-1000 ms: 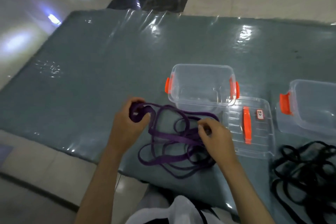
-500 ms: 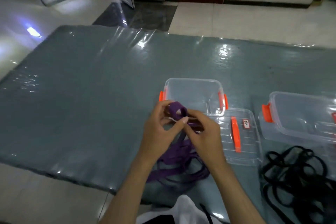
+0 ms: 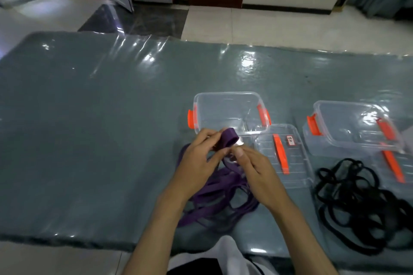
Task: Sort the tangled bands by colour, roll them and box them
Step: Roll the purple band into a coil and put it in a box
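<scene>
A purple band [image 3: 214,194] lies in loose loops on the grey-green table cover, under my wrists. My left hand [image 3: 201,158] pinches a small rolled coil of it at the fingertips. My right hand [image 3: 252,167] grips the strand just below that coil, thumb on top. Right behind the coil stands an open clear box [image 3: 228,114] with orange clips. Its lid [image 3: 283,154] lies flat to the right of my hands. A tangle of black band [image 3: 362,203] sits at the right front of the table.
A second clear box [image 3: 353,127] with orange clips stands at the right, above the black tangle, with another lid [image 3: 395,167] in front of it. The table's near edge [image 3: 67,239] runs across the bottom. Tiled floor and doors lie beyond the far edge.
My hands came together from apart and now hold the purple coil between them, close to the open box. The camera has tilted up, showing more floor and doors.
</scene>
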Demonstrator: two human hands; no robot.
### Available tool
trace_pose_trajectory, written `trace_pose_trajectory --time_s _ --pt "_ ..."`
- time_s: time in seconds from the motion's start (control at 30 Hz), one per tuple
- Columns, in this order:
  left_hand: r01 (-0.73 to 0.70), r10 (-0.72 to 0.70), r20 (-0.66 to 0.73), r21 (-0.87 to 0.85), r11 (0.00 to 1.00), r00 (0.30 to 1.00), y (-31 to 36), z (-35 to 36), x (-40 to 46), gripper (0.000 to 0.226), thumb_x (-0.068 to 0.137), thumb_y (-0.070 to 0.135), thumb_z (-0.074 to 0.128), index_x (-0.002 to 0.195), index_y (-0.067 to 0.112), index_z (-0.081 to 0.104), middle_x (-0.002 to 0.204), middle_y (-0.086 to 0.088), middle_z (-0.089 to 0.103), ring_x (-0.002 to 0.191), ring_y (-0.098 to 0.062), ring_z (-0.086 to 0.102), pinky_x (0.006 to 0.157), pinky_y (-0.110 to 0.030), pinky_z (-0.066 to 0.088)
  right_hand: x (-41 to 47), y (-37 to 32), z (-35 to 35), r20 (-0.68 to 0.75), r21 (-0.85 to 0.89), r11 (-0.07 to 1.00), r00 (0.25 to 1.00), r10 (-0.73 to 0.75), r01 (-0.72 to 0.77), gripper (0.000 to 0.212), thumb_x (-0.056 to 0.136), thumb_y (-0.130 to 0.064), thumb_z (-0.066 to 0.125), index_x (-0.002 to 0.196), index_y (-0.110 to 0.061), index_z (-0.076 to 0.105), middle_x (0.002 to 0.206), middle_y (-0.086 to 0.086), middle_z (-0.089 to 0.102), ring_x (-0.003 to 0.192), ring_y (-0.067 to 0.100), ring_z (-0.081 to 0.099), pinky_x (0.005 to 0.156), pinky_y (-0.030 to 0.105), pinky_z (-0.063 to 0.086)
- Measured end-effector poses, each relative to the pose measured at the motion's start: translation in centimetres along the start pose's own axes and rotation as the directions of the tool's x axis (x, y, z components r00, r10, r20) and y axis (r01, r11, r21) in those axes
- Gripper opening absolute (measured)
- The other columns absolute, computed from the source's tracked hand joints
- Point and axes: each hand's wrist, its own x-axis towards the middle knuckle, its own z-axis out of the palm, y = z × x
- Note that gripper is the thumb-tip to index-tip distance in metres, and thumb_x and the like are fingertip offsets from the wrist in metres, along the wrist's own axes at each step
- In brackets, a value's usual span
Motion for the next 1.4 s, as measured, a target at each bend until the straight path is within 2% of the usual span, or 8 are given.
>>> trace_pose_trajectory --time_s 0.13,0.3,0.4,0.57,0.73,0.87,1.13,1.4 --pt "-0.04 0.025 0.108 0.141 0.989 0.994 0.4 -1.1 -0.8 0.051 0.106 0.02 0.061 0.156 0.017 0.049 0.122 0.012 0.051 0.113 -0.01 0.06 0.105 -0.024 0.048 0.4 -1.4 0.1 -0.221 0.1 0.992 0.97 0.103 -0.083 0.036 0.099 -0.059 0.056 0.092 -0.031 0.078 0.087 -0.007 0.077 0.084 0.011 0.073 0.081 0.033 0.059" --pt "-0.089 0.049 0.164 0.246 0.965 0.985 1.0 -2.4 -1.5 0.06 0.107 0.02 0.059 0.163 0.021 0.036 0.13 0.011 0.049 0.116 -0.009 0.057 0.106 -0.022 0.046 0.7 -2.7 0.3 -0.164 0.246 0.966 0.979 0.121 -0.078 0.016 0.09 -0.033 0.084 0.101 -0.02 0.083 0.088 0.004 0.082 0.084 0.025 0.079 0.08 0.042 0.065" --pt "0.048 -0.063 0.089 0.161 0.986 0.994 1.2 -3.0 -2.2 0.077 0.101 0.033 0.069 0.162 0.048 0.025 0.126 0.022 0.058 0.118 -0.002 0.06 0.105 -0.013 0.045 0.5 -2.8 0.6 -0.207 0.333 0.938 0.964 0.169 -0.093 0.019 0.09 -0.016 0.083 0.109 -0.018 0.08 0.077 0.01 0.079 0.073 0.029 0.079 0.074 0.039 0.067" --pt "0.047 -0.052 -0.099 -0.046 0.998 0.994 1.0 -2.9 -3.1 0.034 0.093 0.034 0.081 0.123 0.037 0.064 0.12 0.021 0.071 0.116 -0.004 0.068 0.101 -0.022 0.054 0.5 -3.4 1.5 -0.229 0.34 0.939 0.964 0.136 -0.051 0.017 0.091 -0.004 0.079 0.101 -0.017 0.081 0.068 0.003 0.073 0.055 0.012 0.065 0.056 0.018 0.052" --pt "-0.13 0.125 -0.146 -0.024 0.991 0.981 1.0 -3.8 -2.7 0.014 0.096 0.02 0.078 0.108 0.025 0.072 0.116 0.016 0.07 0.115 -0.012 0.069 0.1 -0.017 0.048 0.7 -3.7 1.3 -0.141 0.433 0.899 0.98 0.139 -0.065 0.024 0.091 -0.014 0.08 0.114 -0.02 0.076 0.061 0.0 0.057 0.051 0.009 0.048 0.051 0.017 0.043" --pt "-0.163 0.154 -0.208 -0.028 0.986 0.966 1.2 -3.6 -2.0 0.013 0.097 0.017 0.077 0.108 0.022 0.074 0.119 0.014 0.071 0.117 -0.014 0.069 0.1 -0.026 0.053 1.2 -3.8 1.5 0.046 0.661 0.695 0.94 0.339 -0.283 0.026 0.078 -0.035 0.084 0.098 -0.019 0.077 0.089 0.01 0.074 0.079 0.018 0.069 0.069 0.021 0.056" --pt "-0.122 0.009 -0.41 -0.25 0.961 0.912 1.3 -2.1 -0.6 0.028 0.091 0.027 0.08 0.114 0.01 0.081 0.119 0.005 0.079 0.115 -0.013 0.074 0.101 -0.028 0.056 2.8 -3.9 3.4 0.195 0.862 0.36 0.889 0.414 -0.357 0.016 0.088 -0.013 0.07 0.092 -0.011 0.085 0.095 0.008 0.081 0.086 0.013 0.078 0.074 0.02 0.061" --pt "-0.083 0.009 -0.315 -0.223 0.971 0.949 -0.5 -1.9 0.4 0.05 0.084 0.02 0.086 0.132 0.022 0.07 0.123 0.018 0.068 0.116 -0.01 0.068 0.101 -0.017 0.051 4.4 -3.8 3.5 0.202 0.829 0.405 0.883 0.424 -0.385 0.023 0.098 -0.018 0.063 0.097 -0.015 0.085 0.088 0.004 0.076 0.077 0.01 0.071 0.069 0.021 0.057"
